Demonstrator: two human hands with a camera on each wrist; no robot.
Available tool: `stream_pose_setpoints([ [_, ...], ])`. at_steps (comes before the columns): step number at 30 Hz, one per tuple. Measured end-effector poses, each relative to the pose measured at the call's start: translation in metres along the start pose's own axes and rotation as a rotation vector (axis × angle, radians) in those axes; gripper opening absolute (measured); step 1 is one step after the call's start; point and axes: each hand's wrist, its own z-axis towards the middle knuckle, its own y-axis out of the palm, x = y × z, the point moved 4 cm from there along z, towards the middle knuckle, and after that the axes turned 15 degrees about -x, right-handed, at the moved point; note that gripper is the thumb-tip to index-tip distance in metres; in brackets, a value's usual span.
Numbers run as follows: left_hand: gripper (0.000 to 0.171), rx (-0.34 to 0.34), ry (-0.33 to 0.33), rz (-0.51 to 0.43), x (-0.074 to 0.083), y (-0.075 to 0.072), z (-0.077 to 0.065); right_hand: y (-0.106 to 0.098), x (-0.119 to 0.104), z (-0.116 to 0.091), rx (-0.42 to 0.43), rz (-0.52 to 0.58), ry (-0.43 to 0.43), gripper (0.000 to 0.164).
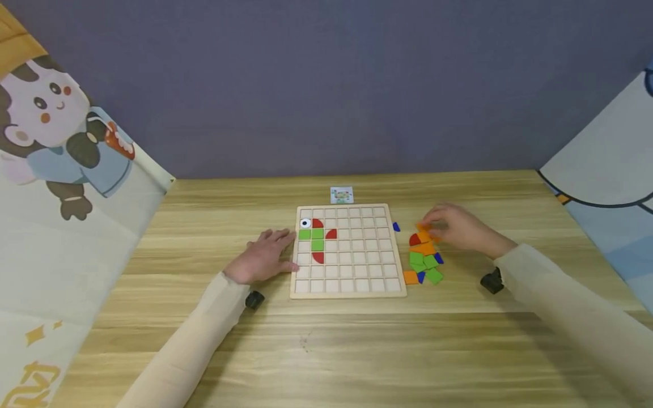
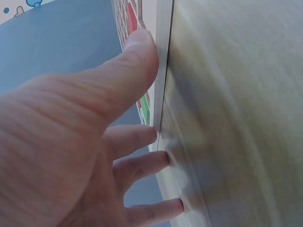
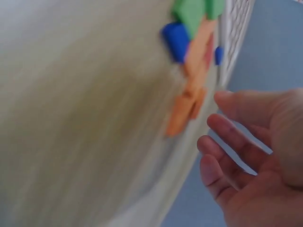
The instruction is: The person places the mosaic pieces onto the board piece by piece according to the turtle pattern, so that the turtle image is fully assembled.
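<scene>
Resting L hand (image 1: pixel 262 256) on edge of grid board (image 1: pixel 357 271); R hand (image 1: pixel 461 229) at loose pcs (image 1: pixel 416 259).

Nearest: pale sleeves (image 1: pixel 178 340), dark device (image 1: pixel 254 300) at each wrist. L grip is relaxed, fingers spread, thumb touching board's L edge. R grip is loosely curled, thumb & fingers apart, nothing seen held, fingertips near orange pcs (image 1: pixel 422 248). Board lies flat on counter (image 1: pixel 306 362) btwn hands. On it, near to far: red quarter-round (image 1: pixel 318 258); green sq. (image 1: pixel 317 245); two green sqs. (image 1: pixel 304 234) & red quarter-round; eye tile (image 1: pixel 305 223) beside red quarter-round. R of board, near to far: orange sq. (image 1: pixel 410 277) & blue pc (image 1: pixel 420 277), green pcs (image 1: pixel 434 276), orange pcs w/ a red one; lone blue pc (image 1: pixel 396 226) by board's R edge. Small printed card (image 1: pixel 342 195) just past board; dark wall (image 1: pixel 347 90) behind; cartoon panels (image 1: pixel 51 141) at sides.
</scene>
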Motion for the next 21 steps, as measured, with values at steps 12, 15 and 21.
stream_pose_setpoints([
  [12, 0.084, -0.002, -0.003, -0.014, 0.003, 0.0, 0.0, 0.004, 0.021, 0.009, 0.004, 0.034, 0.061, 0.016],
  [15, 0.084, -0.005, -0.005, -0.01, 0.003, 0.0, -0.001, 0.003, 0.021, 0.011, 0.002, 0.027, 0.065, 0.02],
  [21, 0.083, -0.004, -0.006, -0.011, 0.004, 0.0, -0.001, 0.003, 0.022, 0.017, 0.001, 0.03, 0.065, 0.025],
])
